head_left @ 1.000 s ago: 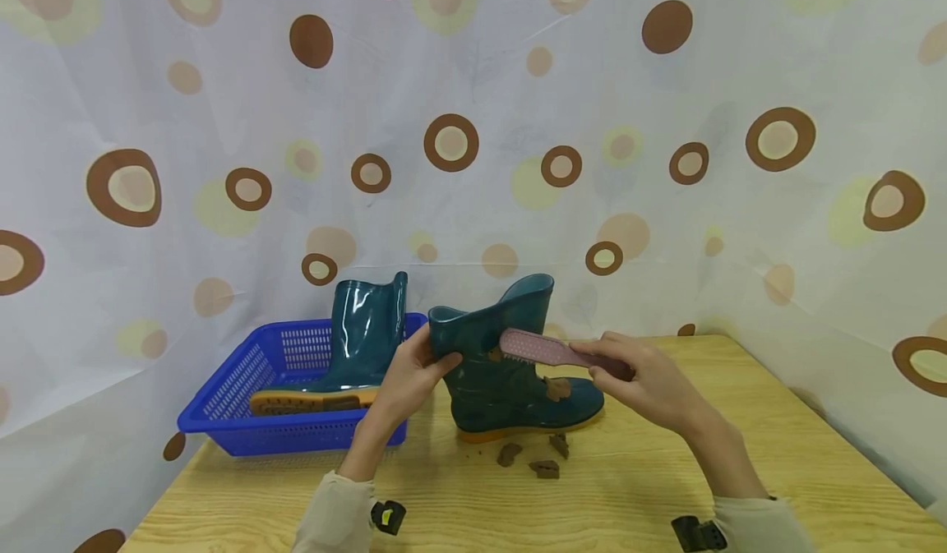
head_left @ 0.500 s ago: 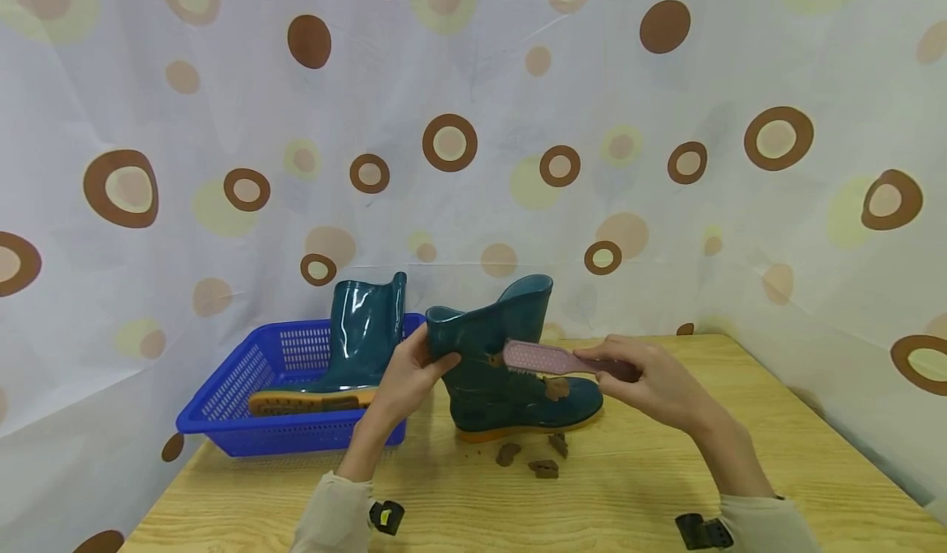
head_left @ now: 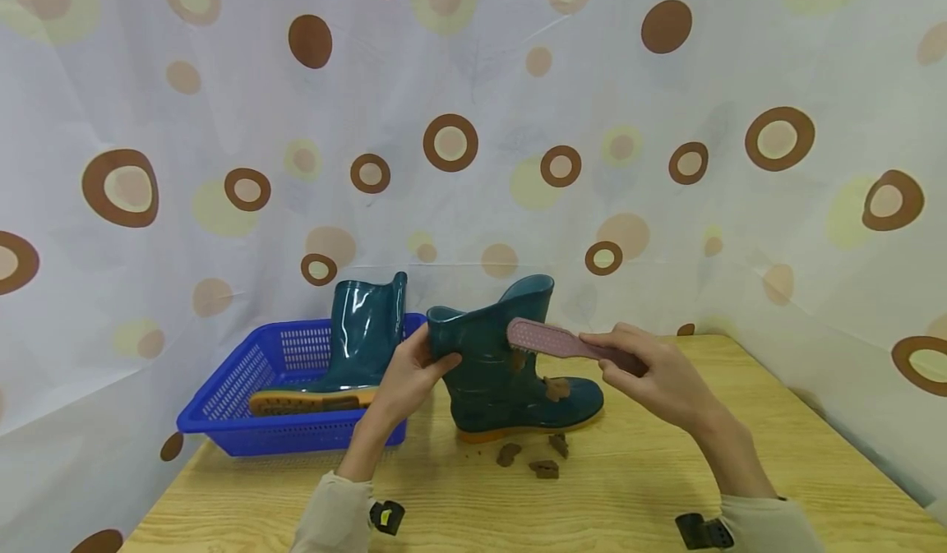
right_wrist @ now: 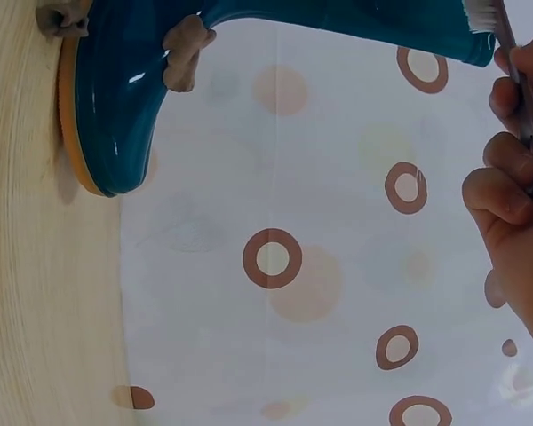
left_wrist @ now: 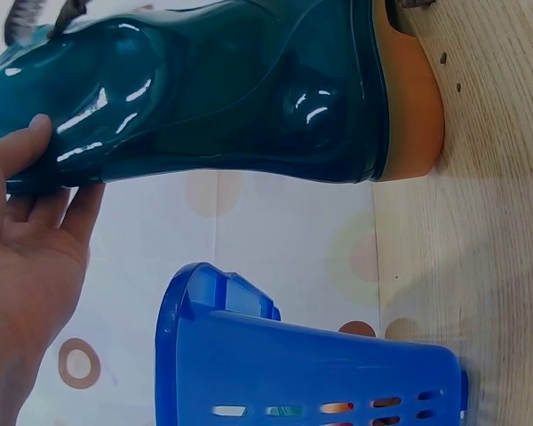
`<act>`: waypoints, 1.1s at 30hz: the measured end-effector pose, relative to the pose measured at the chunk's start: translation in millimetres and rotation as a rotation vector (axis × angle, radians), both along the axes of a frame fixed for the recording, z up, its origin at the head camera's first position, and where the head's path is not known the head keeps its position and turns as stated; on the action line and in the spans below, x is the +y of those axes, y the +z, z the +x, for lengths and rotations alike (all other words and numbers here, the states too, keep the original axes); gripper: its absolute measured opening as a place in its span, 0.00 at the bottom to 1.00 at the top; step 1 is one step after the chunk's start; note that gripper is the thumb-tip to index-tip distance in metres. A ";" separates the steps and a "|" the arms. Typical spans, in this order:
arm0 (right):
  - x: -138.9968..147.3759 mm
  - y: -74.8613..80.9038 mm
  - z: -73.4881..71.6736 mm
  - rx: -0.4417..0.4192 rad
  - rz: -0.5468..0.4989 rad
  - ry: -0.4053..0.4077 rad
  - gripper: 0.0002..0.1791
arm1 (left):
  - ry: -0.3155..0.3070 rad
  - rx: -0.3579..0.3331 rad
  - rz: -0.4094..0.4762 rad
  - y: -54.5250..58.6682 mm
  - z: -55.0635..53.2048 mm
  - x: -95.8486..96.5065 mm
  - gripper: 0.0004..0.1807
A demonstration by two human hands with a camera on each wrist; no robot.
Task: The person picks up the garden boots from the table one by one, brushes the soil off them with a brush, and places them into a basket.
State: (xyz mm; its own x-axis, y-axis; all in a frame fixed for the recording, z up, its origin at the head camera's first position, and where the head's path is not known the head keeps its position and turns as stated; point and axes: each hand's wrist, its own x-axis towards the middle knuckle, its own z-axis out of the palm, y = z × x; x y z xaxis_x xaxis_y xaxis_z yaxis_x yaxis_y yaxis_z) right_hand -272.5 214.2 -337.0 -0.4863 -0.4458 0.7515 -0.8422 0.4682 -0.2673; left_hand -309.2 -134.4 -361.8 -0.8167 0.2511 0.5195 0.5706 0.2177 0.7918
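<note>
A dark green rubber boot [head_left: 488, 405] with an orange sole stands upright on the table. My left hand [head_left: 408, 372] grips the back of its shaft near the top, thumb on the near side and fingers behind. My right hand [head_left: 654, 372] holds a pink brush [head_left: 547, 339] by its handle, its head at the boot's shaft. White bristles [right_wrist: 481, 16] show in the right wrist view. A brown mud-like clump [head_left: 557, 388] clings to the instep, and a smaller brown patch [head_left: 518, 361] shows just below the brush head.
Several loose brown clumps [head_left: 545, 469] lie on the wooden table [head_left: 473, 512] before the boot. To the left stands a blue perforated basket [head_left: 296, 435] with a second green boot [head_left: 362, 331] in it. A dotted curtain [head_left: 473, 68] hangs behind.
The brush in my right hand dipped slightly, then rose along the shaft. The small brown patch now appears farther right, under the brush head. My left hand and the boot stay put.
</note>
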 end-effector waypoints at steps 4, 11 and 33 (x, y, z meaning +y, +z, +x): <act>-1.1 -0.9 -1.2 -0.006 0.053 -0.033 0.23 | 0.003 -0.001 -0.004 0.0 0.1 0.1 0.22; 0.9 -2.9 -2.5 -0.042 0.087 -0.040 0.21 | 0.005 0.008 -0.007 -0.5 -1.1 0.2 0.22; 4.6 -0.5 -1.3 0.014 0.022 -0.029 0.24 | 0.017 -0.008 -0.001 -1.0 -0.7 0.3 0.22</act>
